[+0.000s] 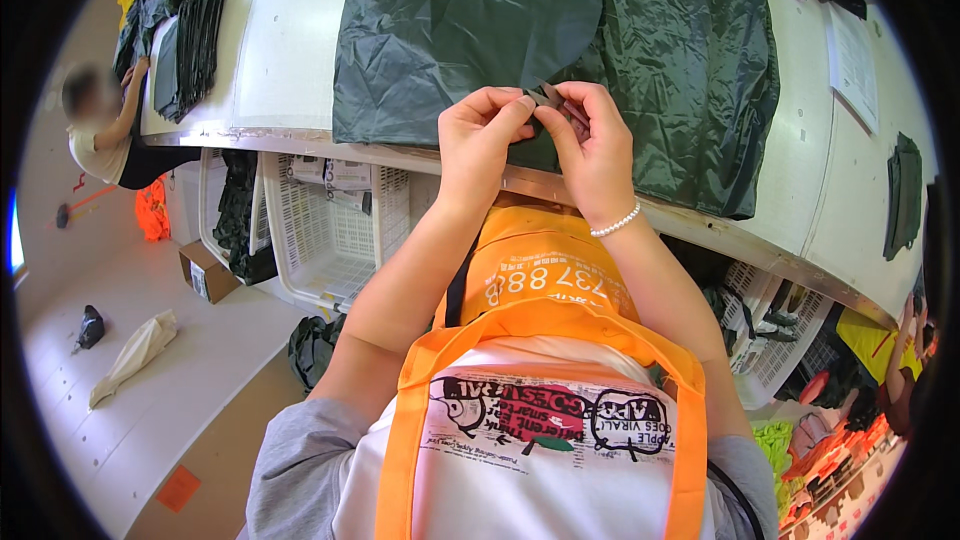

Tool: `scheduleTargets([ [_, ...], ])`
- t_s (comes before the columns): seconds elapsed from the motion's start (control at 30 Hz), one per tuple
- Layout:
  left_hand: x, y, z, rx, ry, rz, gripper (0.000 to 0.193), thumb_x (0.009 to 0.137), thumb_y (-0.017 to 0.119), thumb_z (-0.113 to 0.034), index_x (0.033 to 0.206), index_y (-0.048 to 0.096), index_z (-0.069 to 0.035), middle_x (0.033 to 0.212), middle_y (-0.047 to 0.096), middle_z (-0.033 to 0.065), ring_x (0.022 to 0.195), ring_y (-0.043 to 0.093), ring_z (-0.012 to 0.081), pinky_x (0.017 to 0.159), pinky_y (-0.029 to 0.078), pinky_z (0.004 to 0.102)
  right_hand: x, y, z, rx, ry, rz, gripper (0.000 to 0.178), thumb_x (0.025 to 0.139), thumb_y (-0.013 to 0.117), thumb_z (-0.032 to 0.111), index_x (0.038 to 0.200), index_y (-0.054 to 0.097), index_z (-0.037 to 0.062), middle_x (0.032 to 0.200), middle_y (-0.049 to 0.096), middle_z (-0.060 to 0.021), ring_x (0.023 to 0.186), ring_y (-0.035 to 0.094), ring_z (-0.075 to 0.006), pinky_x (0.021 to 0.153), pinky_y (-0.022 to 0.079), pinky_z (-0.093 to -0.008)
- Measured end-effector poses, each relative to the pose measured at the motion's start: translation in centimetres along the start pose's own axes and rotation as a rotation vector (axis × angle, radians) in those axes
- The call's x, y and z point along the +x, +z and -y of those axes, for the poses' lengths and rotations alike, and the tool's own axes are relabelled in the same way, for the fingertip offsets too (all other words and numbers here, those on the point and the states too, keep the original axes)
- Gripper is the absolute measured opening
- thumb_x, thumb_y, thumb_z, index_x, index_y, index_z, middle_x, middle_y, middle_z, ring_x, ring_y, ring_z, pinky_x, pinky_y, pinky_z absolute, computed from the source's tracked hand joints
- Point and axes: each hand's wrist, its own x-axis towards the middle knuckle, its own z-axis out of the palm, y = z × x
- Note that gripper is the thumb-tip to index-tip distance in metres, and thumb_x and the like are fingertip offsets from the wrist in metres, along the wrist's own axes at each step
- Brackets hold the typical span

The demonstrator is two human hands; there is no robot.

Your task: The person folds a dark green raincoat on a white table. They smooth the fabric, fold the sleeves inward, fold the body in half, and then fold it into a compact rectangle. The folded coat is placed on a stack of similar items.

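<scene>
We pinch dark material (544, 96) in left hand (480, 135) and right hand (598, 148), grip closed, over the green fabric (470, 25) on bench (287, 50).

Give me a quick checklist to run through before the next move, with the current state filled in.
1. Both hands in view: ok. The left hand and right hand are close together near the front edge of the table.
2. Small dark piece at the fingertips: ok, pinched there.
3. What that piece is: cannot tell; the fingers partly cover it.
4. Dark green fabric on the table: ok, spread out beyond the hands.
5. Fabric smooth: not ok, creased in many places.
6. Beaded bracelet free of snags: ok, nothing visibly caught on it.
</scene>
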Motion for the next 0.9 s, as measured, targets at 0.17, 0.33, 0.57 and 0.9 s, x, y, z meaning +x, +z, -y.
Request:
scheduleTargets([
  [0.17, 0.2, -0.3, -0.5, 0.047, -0.038, 0.024, 0.005, 0.083, 0.063, -0.003, 0.085, 0.065, 0.001, 0.087, 0.065, 0.0059, 0.077, 0.063, 0.0126, 0.066, 0.053, 0.0255, 0.3, -0.2, 0.4, -0.09, -0.048, 0.0, 0.019, 0.081, 0.069, 0.006, 0.095, 0.057, 0.0012, 0.085, 0.057, -0.0096, 0.069, 0.059, -0.0205, 0.061, 0.049, -0.0281],
  [0.33, 0.4, -0.3, -0.4, -0.01, -0.037, 0.012, 0.01, 0.08, 0.066, -0.005, 0.083, 0.068, 0.005, 0.08, 0.065, 0.0057, 0.066, 0.06, 0.0094, 0.062, 0.05, 0.0202, 0.4, -0.3, 0.1, -0.194, -0.134, -0.01, 0.018, 0.079, 0.069, 0.006, 0.093, 0.057, 0.0023, 0.082, 0.057, -0.0101, 0.068, 0.059, -0.0236, 0.06, 0.048, -0.03],
  [0.57, 0.4, -0.3, -0.3, 0.043, -0.073, 0.007, 0.006, 0.082, 0.063, -0.004, 0.081, 0.065, 0.001, 0.085, 0.064, 0.0063, 0.073, 0.061, 0.0123, 0.065, 0.053, 0.0254, 0.3, -0.1, -0.5, -0.208, -0.157, -0.046, 0.017, 0.079, 0.069, 0.006, 0.091, 0.057, 0.0025, 0.079, 0.057, -0.0095, 0.068, 0.058, -0.0247, 0.059, 0.047, -0.0322],
  [0.9, 0.3, 0.1, -0.3, -0.009, -0.1, 0.004, 0.008, 0.083, 0.063, -0.006, 0.082, 0.065, 0.002, 0.079, 0.063, 0.0055, 0.071, 0.06, 0.0119, 0.066, 0.051, 0.025, 0.2, -0.6, -1.0, -0.245, -0.198, -0.042, 0.017, 0.079, 0.069, 0.007, 0.09, 0.058, 0.0021, 0.079, 0.058, -0.009, 0.068, 0.058, -0.0239, 0.06, 0.047, -0.0315],
])
